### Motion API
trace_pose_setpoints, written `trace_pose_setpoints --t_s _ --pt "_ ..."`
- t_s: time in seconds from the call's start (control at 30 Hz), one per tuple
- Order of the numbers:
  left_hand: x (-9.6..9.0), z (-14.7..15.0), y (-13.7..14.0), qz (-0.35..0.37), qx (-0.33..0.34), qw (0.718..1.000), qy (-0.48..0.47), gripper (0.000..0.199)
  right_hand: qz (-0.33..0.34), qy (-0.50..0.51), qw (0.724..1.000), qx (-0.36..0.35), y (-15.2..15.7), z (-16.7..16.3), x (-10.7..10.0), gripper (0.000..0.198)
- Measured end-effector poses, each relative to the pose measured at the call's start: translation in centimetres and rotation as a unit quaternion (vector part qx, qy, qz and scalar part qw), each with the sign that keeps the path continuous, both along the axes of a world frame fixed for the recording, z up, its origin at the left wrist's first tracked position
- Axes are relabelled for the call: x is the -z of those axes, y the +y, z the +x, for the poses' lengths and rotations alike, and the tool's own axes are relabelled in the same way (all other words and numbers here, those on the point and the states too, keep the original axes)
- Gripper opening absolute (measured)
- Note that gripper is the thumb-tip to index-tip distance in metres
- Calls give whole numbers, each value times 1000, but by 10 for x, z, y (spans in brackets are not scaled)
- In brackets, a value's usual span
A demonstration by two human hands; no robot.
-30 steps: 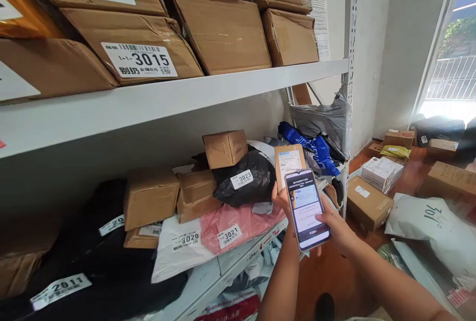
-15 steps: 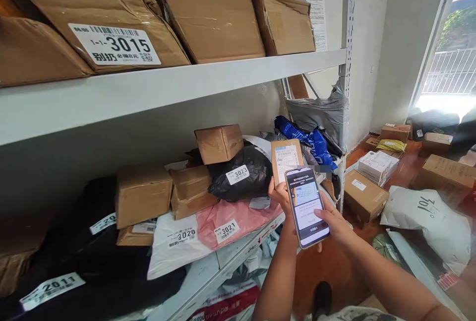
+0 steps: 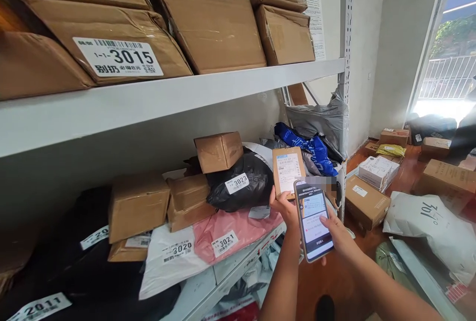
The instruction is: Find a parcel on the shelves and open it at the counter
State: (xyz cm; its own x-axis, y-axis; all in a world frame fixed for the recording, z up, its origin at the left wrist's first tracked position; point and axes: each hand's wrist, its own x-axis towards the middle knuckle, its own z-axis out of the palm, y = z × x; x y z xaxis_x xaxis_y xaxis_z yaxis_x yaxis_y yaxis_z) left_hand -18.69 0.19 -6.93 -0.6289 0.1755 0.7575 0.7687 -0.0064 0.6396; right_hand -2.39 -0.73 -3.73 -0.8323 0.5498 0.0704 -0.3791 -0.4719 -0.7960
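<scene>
My left hand (image 3: 285, 208) grips a small brown cardboard parcel (image 3: 277, 172) by its lower edge, its white shipping label facing me. In front of it, my right hand (image 3: 336, 231) is closed round a smartphone (image 3: 315, 229), with the thumb lying on the lit screen. The phone overlaps the parcel's lower right corner. Behind both hands, on the lower shelf, lie a black bag (image 3: 238, 187) marked 3023 and a pink bag (image 3: 219, 239) marked 3021. A blue bag (image 3: 308, 150) lies behind the parcel.
A white shelf beam (image 3: 186, 97) crosses above, bearing cardboard boxes (image 3: 211, 28). Left of the hands are a white bag (image 3: 171, 266) and a box (image 3: 137, 207). On the floor at right lie a carton (image 3: 366, 207) and a large white sack (image 3: 427, 226). A shelf post (image 3: 345, 38) stands beyond.
The phone has shifted slightly right and down relative to the parcel, uncovering more of its label. The text on the screen has changed. The view has tilted up a little.
</scene>
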Motion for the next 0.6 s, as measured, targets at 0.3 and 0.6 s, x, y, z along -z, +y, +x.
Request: trace_pose_setpoints --t_s 0.3,0.6 --pt "-5 3 0 14 -16 999 30 24 -15 -1 998 59 -8 1 -8 83" --pt "-5 4 0 13 -17 999 43 33 6 -7 1000 16 -6 10 -21 86"
